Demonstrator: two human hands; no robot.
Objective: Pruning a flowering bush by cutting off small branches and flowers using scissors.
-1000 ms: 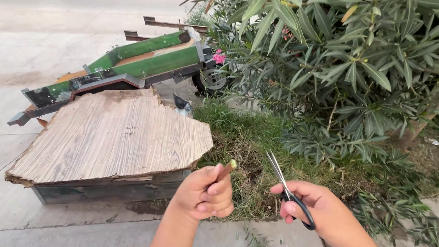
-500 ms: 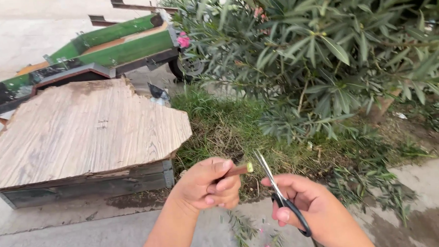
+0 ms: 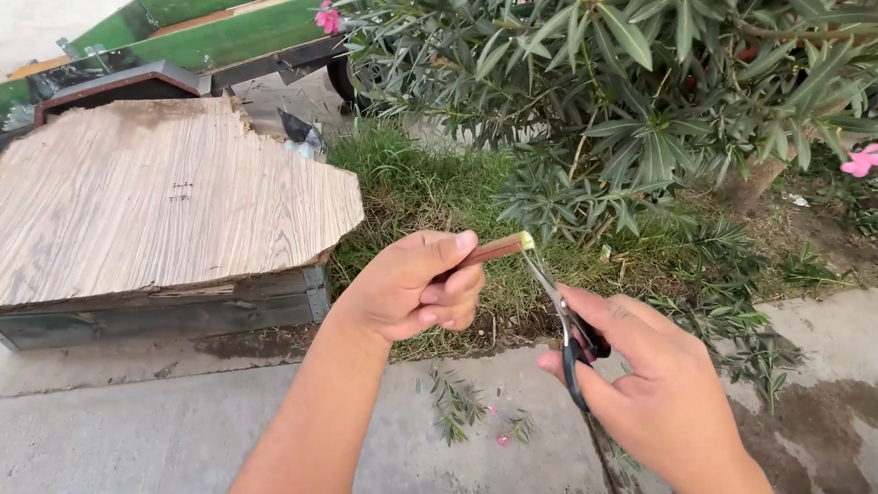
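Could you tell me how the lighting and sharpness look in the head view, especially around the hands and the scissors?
Head view: soft, even daylight, no hard shadows or glare; the left hand and its cut stem are sharp, the right hand and scissors slightly soft; the wooden board is crisp; wide-angle stretch shows at the edges, where the shrub is cropped.

Viewpoint: one camera worn on the person's head, above and behind both forearms.
Facing: forward and down, over the concrete pavement (image 3: 169, 452) toward the grass strip (image 3: 405, 179) and the oleander shrub (image 3: 649, 56).
Nearness: close on the left hand (image 3: 406, 289) and right hand (image 3: 647, 386); the wooden board (image 3: 146, 192) lies farther left.
Shared: single view only.
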